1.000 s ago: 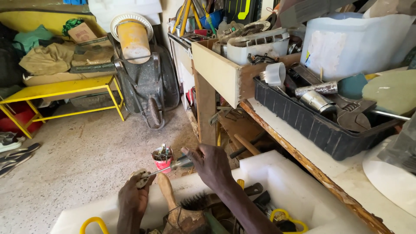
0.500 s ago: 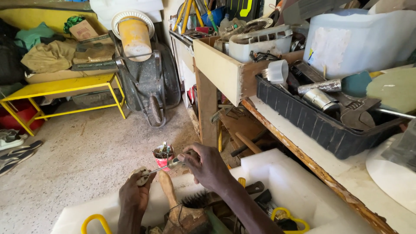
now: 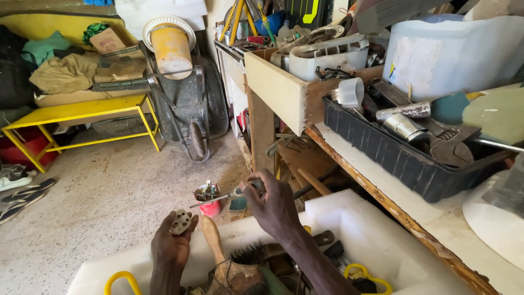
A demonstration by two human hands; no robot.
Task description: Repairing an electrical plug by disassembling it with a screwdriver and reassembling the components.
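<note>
While left hand (image 3: 170,246) pinches a small plug (image 3: 180,222) up near the red cup (image 3: 208,200), right hand (image 3: 271,203) grips a screwdriver (image 3: 221,196), tip aimed w/ the plug, prob. for its screws.

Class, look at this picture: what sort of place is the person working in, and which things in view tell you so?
Most likely a cluttered home workshop or storage shed. A worn workbench carries a black crate of metal parts with an adjustable wrench, a wheelbarrow stands against the wall, and the right hand holds a screwdriver.
</note>
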